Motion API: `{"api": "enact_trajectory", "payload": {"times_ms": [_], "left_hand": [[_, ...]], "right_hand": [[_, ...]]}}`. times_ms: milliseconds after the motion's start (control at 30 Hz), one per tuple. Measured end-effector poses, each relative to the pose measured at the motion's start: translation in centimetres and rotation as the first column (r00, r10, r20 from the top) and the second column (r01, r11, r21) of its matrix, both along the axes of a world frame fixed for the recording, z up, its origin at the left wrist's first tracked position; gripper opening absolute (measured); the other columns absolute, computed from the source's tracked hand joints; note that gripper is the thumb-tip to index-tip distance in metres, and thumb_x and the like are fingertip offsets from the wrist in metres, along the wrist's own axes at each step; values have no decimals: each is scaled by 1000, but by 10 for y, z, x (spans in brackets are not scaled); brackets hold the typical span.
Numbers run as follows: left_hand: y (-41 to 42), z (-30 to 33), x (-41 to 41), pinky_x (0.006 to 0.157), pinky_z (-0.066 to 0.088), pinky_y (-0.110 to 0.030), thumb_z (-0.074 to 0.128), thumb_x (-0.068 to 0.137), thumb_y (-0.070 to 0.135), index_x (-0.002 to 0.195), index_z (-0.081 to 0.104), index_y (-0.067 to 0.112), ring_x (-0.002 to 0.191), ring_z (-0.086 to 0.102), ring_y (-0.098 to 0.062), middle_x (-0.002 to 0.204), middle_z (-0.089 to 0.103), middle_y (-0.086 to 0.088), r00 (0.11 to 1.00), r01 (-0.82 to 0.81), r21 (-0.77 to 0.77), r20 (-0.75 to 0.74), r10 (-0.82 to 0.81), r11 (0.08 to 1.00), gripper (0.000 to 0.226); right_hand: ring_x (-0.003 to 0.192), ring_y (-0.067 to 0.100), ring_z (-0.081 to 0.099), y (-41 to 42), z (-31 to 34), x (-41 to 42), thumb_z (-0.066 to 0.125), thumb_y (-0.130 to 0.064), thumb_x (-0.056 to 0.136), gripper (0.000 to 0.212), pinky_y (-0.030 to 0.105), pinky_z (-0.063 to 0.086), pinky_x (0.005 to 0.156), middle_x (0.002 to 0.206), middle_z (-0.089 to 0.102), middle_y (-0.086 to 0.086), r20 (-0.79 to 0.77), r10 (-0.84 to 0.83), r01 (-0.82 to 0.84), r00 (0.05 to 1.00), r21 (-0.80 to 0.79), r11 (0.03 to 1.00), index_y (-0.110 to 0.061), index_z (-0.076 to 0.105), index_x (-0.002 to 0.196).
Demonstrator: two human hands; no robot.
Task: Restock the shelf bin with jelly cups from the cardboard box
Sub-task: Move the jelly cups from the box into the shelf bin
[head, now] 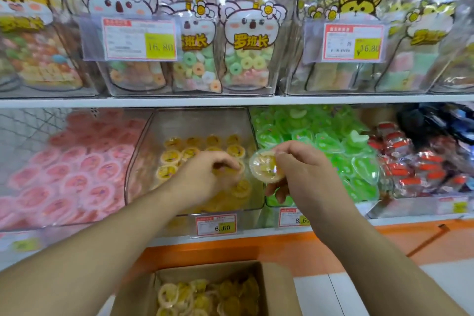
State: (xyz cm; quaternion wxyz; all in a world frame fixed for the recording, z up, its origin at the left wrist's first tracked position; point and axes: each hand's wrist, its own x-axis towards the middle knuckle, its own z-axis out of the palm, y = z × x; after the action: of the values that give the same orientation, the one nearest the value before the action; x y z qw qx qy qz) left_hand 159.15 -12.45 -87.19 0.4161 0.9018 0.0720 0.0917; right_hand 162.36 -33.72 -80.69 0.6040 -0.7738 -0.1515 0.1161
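While the left hand (205, 174) reaches down into the clear plastic shelf bin (143, 161), its fingers curl over the yellow jelly cups (179, 154) lying inside, and it seems to pinch one cup there, though blur makes that hard to tell. The right hand (302, 169) is up at the bin's right edge. Its grip pinches one round see-through jelly cup with yellow filling (265, 165), thumb below and fingers on top, with the cup tipped so its flat lid faces us. This cup is held in the air, just above the front right corner of the bin.

Down below, near the person's arms, sits the open brown cardboard box (277, 287), with many more yellow cups (205, 297) piled in it.

A white and red price tag reading 6.60 (215, 224) hangs under the bin. Pink jelly cups (77, 174) fill the bin to the left, and green jelly cups (333, 141) fill the one to the right. Bags of ring candy with a cartoon koala (246, 46) stand on the shelf above.
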Motion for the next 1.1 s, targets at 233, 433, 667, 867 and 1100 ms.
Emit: {"api": "enact_trajectory", "payload": {"times_ms": [233,433,667,867,1100], "left_hand": [[-12,47,-60,81,64,-42,74,94,17,116,72,10,90,78,-33,100,79,-13,997,-77,-635,-65,47,769,23],[12,37,-74,70,65,-32,74,92,1,98,74,-3,78,78,-30,86,78,-22,960,-260,-635,-90,265,728,7],[24,28,-66,77,66,-45,78,89,6,88,79,7,71,78,-26,75,78,-10,946,-317,-513,-105,308,798,2],[51,30,-70,89,54,-34,71,93,37,107,71,29,99,64,-8,110,66,14,932,-320,185,235,275,929,17],[90,13,-86,116,24,-41,66,95,38,129,65,26,139,41,-18,142,52,7,960,-254,524,240,145,813,36]], "right_hand": [[65,30,75,33,-2,-16,53,-19,108,21,55,64,68,82,73,8,51,107,-103,993,-76,992,-19,71,96],[88,8,67,61,-10,-16,86,-38,82,58,28,59,78,108,60,-16,247,371,-228,895,-462,857,-36,58,132],[96,7,62,81,-11,-10,81,-57,71,59,22,49,82,112,67,-12,455,500,-114,737,-646,755,-36,67,125],[101,14,63,92,-24,4,86,-44,73,48,28,51,84,108,65,-8,410,484,-21,773,-746,666,-32,68,117],[122,23,60,108,-49,13,81,-32,78,60,32,51,99,129,62,-1,288,553,-48,782,-856,514,-29,61,134]]}}
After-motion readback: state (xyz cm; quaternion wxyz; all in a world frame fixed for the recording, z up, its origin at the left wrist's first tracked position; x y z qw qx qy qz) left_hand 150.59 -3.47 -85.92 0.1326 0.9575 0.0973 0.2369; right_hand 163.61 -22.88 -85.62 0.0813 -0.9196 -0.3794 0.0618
